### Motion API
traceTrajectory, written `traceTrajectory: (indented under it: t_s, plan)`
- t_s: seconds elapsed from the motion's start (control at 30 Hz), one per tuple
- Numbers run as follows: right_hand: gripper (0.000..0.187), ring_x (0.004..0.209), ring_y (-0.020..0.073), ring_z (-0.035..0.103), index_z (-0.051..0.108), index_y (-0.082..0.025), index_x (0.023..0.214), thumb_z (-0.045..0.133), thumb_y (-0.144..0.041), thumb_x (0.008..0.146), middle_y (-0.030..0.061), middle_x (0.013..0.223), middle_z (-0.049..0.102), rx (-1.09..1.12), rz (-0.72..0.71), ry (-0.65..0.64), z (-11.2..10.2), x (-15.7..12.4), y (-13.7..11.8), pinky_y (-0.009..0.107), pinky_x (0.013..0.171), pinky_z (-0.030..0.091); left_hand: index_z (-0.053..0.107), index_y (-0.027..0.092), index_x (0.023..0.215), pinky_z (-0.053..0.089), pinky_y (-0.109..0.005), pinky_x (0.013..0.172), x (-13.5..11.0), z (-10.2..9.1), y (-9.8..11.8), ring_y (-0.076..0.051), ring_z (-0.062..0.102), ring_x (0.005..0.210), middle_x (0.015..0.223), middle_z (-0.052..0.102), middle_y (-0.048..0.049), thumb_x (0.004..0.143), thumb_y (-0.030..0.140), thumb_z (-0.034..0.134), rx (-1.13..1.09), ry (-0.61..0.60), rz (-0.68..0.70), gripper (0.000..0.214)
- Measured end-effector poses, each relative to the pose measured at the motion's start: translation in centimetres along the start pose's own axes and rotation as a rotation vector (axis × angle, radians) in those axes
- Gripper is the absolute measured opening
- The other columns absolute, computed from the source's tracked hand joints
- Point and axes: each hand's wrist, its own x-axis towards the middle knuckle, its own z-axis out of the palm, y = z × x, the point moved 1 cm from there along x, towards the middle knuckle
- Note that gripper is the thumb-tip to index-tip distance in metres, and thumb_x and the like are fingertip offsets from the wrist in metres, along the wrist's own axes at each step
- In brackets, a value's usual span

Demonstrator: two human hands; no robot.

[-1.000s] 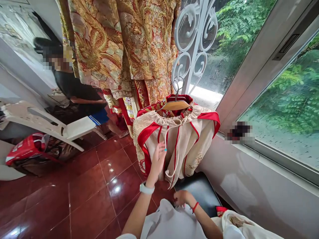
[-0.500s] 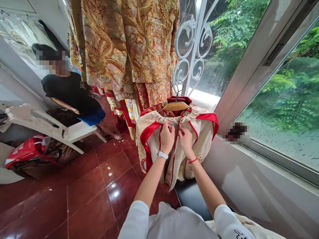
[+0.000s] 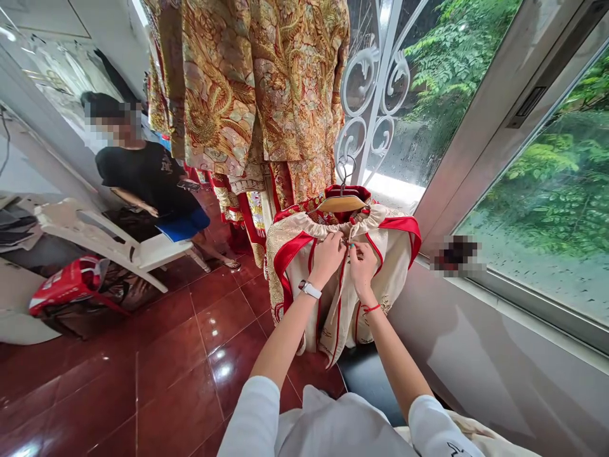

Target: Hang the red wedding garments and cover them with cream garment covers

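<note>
At garment (image 3: pixel 295 270), left hand (image 3: pixel 328 255) beside right hand (image 3: pixel 363 261), both stretched forward, grips pinched on drawstring (image 3: pixel 351 235)

A second earlier, the right hand (image 3: pixel 364 263) was low in the frame; now it had come up to the centre, next to the left hand (image 3: pixel 328 259). The left hand had also risen, close to the gathered waist (image 3: pixel 314 227) of the pale garment (image 3: pixel 299 270). At left, the other person (image 3: pixel 143 171) had straightened up. The gold robes (image 3: pixel 219 95) appeared further right.
</note>
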Motion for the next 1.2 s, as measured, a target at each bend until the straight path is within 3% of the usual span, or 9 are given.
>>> traceTrajectory:
  t_s: [0.1,0.33,0.5,0.67,0.77,1.0,1.2]
  plan:
    - [0.028,0.084,0.0206,0.064,0.074,-0.014,0.092,0.053,-0.032,0.088,0.012,0.097,0.07,0.002,-0.051,-0.081,0.2,-0.3,-0.1,0.032,0.075,0.052,0.061,0.02,0.125,0.05,-0.029,0.078,-0.2,-0.1,-0.2,-0.023,0.069,0.1,0.118,0.069,-0.0106,0.096,0.011,0.048,-0.001,-0.015,0.007,0.033]
    - [0.032,0.073,0.0193,0.061,0.073,-0.013,0.09,0.053,-0.038,0.089,0.0106,0.089,0.068,-0.071,-0.023,0.002,0.3,-0.4,0.7,0.034,0.074,0.05,0.064,0.019,0.119,0.05,-0.029,0.08,-0.4,-1.0,0.0,-0.022,0.068,0.1,0.116,0.07,-0.0102,0.099,0.024,0.05,-0.082,-0.034,0.042,0.025]
    - [0.035,0.067,0.0186,0.059,0.067,-0.014,0.087,0.052,-0.046,0.088,0.009,0.081,0.067,0.043,0.109,-0.099,0.1,0.3,1.4,0.032,0.065,0.049,0.065,0.019,0.117,0.05,-0.029,0.08,-0.4,-1.1,-0.1,-0.021,0.068,0.099,0.115,0.071,-0.0095,0.101,0.017,0.044,-0.116,-0.04,0.057,0.027]
    - [0.035,0.074,0.0199,0.059,0.062,-0.016,0.088,0.047,-0.048,0.091,0.0103,0.086,0.067,-0.005,0.035,-0.233,-0.3,0.5,2.2,0.033,0.072,0.048,0.064,0.02,0.113,0.048,-0.028,0.073,-1.1,-1.0,0.1,-0.021,0.069,0.093,0.112,0.071,-0.0081,0.1,0.018,0.047,-0.086,-0.029,0.056,0.022]
    - [0.037,0.074,0.0206,0.058,0.059,-0.018,0.083,0.045,-0.051,0.089,0.0103,0.083,0.067,-0.082,0.091,-0.311,-0.6,-1.1,3.8,0.034,0.073,0.046,0.063,0.02,0.111,0.046,-0.028,0.069,-2.0,-0.9,0.0,-0.02,0.068,0.089,0.11,0.07,-0.0077,0.101,0.019,0.045,-0.039,-0.034,0.035,0.02]
    - [0.047,0.061,0.0222,0.056,0.054,-0.021,0.066,0.043,-0.065,0.08,0.0102,0.065,0.064,-0.17,0.302,-0.405,-3.4,-8.5,8.8,0.034,0.062,0.043,0.061,0.021,0.099,0.046,-0.026,0.07,-6.1,-2.0,-2.3,-0.018,0.065,0.083,0.1,0.069,-0.0054,0.098,0.018,0.046,-0.08,-0.003,0.046,0.016]
    - [0.054,0.06,0.0211,0.055,0.058,-0.02,0.063,0.047,-0.072,0.075,0.0096,0.065,0.066,-0.171,0.358,-0.503,-5.2,-10.1,10.3,0.032,0.06,0.043,0.057,0.02,0.088,0.046,-0.027,0.072,-9.1,-2.2,-4.1,-0.017,0.062,0.078,0.085,0.064,-0.0036,0.094,0.016,0.046,-0.239,0.216,0.021,0.013]
